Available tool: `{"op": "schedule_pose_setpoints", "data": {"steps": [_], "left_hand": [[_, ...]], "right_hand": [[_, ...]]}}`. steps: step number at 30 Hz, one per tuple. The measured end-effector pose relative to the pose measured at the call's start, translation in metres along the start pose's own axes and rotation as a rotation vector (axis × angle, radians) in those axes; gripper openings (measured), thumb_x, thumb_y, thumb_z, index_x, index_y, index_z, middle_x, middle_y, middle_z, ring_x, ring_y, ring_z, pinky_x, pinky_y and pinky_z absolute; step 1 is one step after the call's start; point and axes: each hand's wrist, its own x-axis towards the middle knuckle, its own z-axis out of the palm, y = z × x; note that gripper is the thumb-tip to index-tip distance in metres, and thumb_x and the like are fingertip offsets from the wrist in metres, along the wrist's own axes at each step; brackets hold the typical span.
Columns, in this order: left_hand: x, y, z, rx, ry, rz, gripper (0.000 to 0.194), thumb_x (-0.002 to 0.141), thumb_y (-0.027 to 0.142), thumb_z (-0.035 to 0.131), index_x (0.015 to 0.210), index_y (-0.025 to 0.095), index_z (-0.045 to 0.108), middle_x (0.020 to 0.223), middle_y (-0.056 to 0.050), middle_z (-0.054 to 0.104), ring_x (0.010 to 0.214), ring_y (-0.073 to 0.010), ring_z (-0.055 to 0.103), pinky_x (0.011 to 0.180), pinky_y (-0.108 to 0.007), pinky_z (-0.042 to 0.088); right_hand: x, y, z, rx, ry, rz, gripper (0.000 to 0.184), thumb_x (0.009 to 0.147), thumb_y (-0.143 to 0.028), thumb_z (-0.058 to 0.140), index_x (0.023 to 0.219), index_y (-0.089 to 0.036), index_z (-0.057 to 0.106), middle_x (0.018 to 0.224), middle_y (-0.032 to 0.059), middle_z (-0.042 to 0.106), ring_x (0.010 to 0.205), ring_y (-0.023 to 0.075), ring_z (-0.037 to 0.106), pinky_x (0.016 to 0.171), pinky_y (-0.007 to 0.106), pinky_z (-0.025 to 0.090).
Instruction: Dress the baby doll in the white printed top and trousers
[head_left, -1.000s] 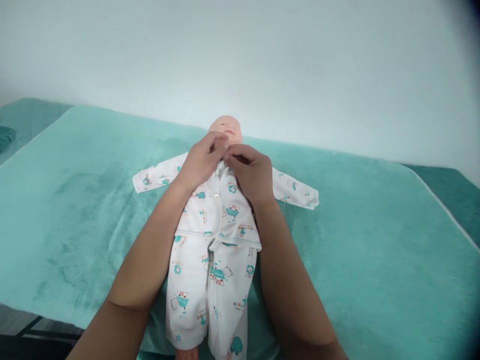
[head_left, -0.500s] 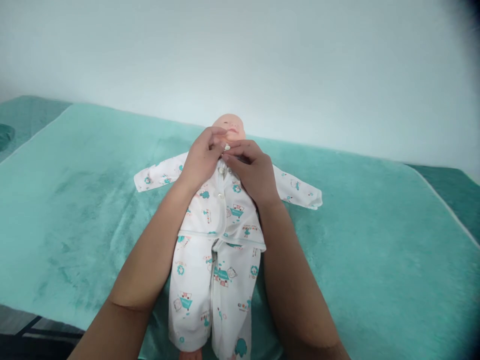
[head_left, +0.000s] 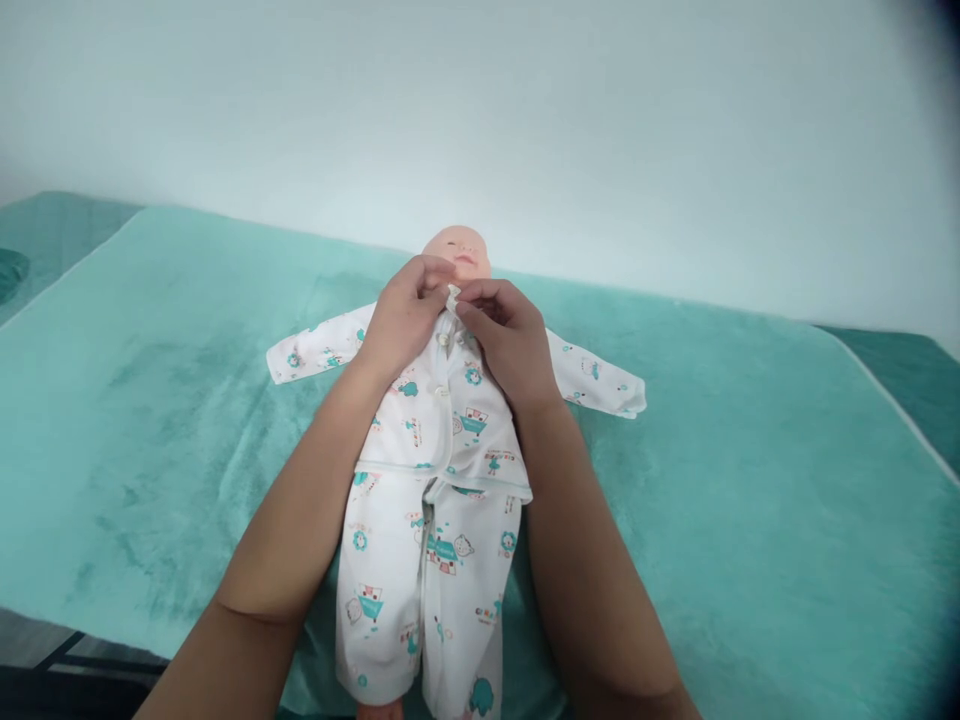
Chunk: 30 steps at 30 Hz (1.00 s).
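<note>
A baby doll (head_left: 459, 243) lies on its back, dressed in a white printed jacket (head_left: 480, 425) and matching printed trousers (head_left: 382, 600). Both of its sleeves stretch out to the sides. At the doll's neck, my left hand (head_left: 409, 310) pinches one side of the jacket's collar. Facing it, my right hand (head_left: 514, 335) pinches the other side, with thumb and forefinger at the collar edge. A bit of white collar cloth shows between the fingertips. Lower down, the jacket's front edges meet, and small buttons (head_left: 441, 391) show along them.
A light green plush blanket (head_left: 712, 500) covers the table under the doll. Darker green cloth (head_left: 900, 380) shows at the far right. A pale wall (head_left: 480, 110) rises behind the table. Dark bars (head_left: 82, 660) are at the lower left, below the blanket's edge.
My right fingertips have shifted slightly to the right at the collar, and more white cloth shows between the hands. My left hand has hardly moved.
</note>
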Motion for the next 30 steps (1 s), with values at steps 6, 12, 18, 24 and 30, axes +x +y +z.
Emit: {"op": "schedule_pose_setpoints", "data": {"steps": [6,12,18,24,30], "left_hand": [[0.0,0.0,0.0,0.028,-0.004,0.018,0.025,0.087,0.008,0.055,0.104,0.022,0.066,0.107,-0.003,0.071,0.092,-0.0153,0.065,0.087,-0.03,0.052],[0.001,0.0,0.0,0.001,0.016,0.015,0.022,0.087,0.008,0.055,0.101,0.021,0.066,0.108,-0.004,0.072,0.093,-0.0155,0.066,0.087,-0.03,0.052],[0.001,0.002,0.001,-0.031,0.035,-0.017,0.021,0.084,0.008,0.056,0.097,0.02,0.067,0.099,-0.002,0.073,0.092,-0.0158,0.065,0.085,-0.029,0.051],[0.002,0.001,0.002,-0.092,0.064,-0.031,0.02,0.082,0.007,0.056,0.092,0.02,0.067,0.096,-0.002,0.073,0.088,-0.0151,0.065,0.085,-0.029,0.051],[0.001,0.004,0.002,-0.124,0.067,-0.05,0.02,0.082,0.006,0.055,0.089,0.02,0.067,0.088,-0.001,0.071,0.082,-0.0138,0.065,0.082,-0.028,0.051]], "right_hand": [[0.001,0.001,0.002,0.01,0.027,0.002,0.01,0.082,-0.03,0.064,0.091,-0.025,0.066,0.1,0.0005,0.071,0.088,0.0166,0.062,0.087,0.033,0.052],[0.001,0.004,0.003,0.101,0.056,-0.031,0.007,0.082,-0.024,0.062,0.089,-0.025,0.065,0.095,0.0,0.07,0.089,0.0169,0.065,0.089,0.035,0.052],[0.002,0.007,0.003,0.115,0.084,-0.008,0.008,0.082,-0.023,0.064,0.09,-0.024,0.066,0.096,0.0007,0.07,0.09,0.0172,0.065,0.09,0.035,0.052],[0.002,0.01,0.003,0.109,0.099,0.001,0.01,0.082,-0.022,0.062,0.091,-0.024,0.065,0.093,0.0009,0.069,0.088,0.0169,0.063,0.086,0.034,0.052],[0.001,0.009,0.004,0.083,0.137,-0.006,0.009,0.084,-0.023,0.061,0.093,-0.024,0.062,0.092,0.0012,0.066,0.08,0.0151,0.06,0.076,0.03,0.05]]}}
